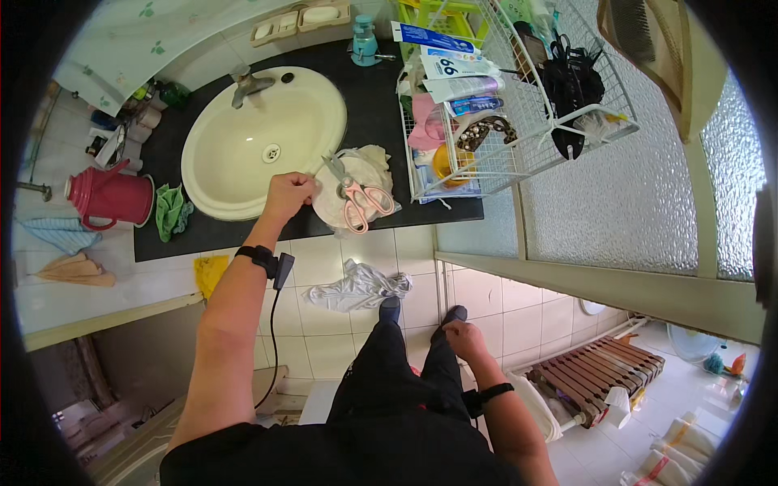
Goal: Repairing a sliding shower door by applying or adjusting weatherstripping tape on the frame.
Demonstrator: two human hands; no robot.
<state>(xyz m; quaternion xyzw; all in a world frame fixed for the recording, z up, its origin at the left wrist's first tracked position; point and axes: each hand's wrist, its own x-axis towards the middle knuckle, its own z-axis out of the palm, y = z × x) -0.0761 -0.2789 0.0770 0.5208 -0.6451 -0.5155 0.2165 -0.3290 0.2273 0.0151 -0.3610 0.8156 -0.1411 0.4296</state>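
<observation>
My left hand [288, 194] reaches to the counter beside the sink, fingertips pinched at the edge of a pale round cloth item [328, 206] in a crumpled clear bag. Pink-handled scissors [365, 202] with silver blades lie on that item. The oval cream sink [227, 162] with its faucet [247, 87] is just beyond my hand. My right hand [462, 336] is low beside my legs, fingers curled, with nothing visible in it.
A wire rack [527, 170] of tubes and toiletries stands right on the dark counter [381, 97]. A red kettle [113, 198] and green rag [168, 211] are left. A white cloth [356, 287] lies on the floor; frosted panes [632, 211] and a slatted wooden piece [592, 377] are right.
</observation>
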